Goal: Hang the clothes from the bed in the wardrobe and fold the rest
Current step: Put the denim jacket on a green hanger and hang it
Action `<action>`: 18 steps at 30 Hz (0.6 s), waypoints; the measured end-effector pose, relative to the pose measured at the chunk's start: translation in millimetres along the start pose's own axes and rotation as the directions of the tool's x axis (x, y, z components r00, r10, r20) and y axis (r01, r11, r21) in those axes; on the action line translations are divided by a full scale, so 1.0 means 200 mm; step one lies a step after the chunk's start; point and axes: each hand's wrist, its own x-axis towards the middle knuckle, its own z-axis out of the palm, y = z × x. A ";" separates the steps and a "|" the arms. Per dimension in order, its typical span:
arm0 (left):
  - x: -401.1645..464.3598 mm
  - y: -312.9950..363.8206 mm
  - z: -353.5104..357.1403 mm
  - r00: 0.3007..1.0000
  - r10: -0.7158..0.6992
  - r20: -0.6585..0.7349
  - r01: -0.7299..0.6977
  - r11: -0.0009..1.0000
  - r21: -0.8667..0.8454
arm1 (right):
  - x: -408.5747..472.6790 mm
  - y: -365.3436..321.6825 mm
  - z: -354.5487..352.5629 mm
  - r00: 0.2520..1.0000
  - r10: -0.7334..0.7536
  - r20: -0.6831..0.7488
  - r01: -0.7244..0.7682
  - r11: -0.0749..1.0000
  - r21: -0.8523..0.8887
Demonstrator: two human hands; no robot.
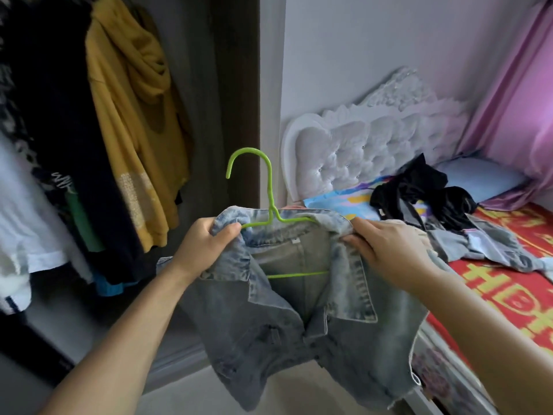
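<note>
A faded blue denim jacket [299, 319] hangs in front of me on a green wire hanger [270, 190], whose hook points up and left. My left hand [206, 244] grips the jacket's left shoulder and the hanger's arm under it. At the other shoulder my right hand [386, 250] holds the collar, fingers curled over the denim. The open wardrobe [233, 85] stands at left, and a mustard hoodie [131, 115] and dark garments [54, 100] hang inside it. On the bed [508, 289] at right lie a black garment [419, 190] and a grey-blue denim piece [490, 244].
A white tufted headboard [359, 151] stands against the wall behind the bed. Pink curtains [514, 100] hang at far right, above a light blue pillow [478, 178]. White and green clothes [27, 229] hang low in the wardrobe's left side. Pale floor [179, 399] shows below the jacket.
</note>
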 end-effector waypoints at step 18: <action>0.01 -0.13 -0.11 0.879 -0.464 0.113 0.460 0.886 0.065 | -0.07 0.09 0.05 0.988 0.155 0.013 -0.155 0.983 0.094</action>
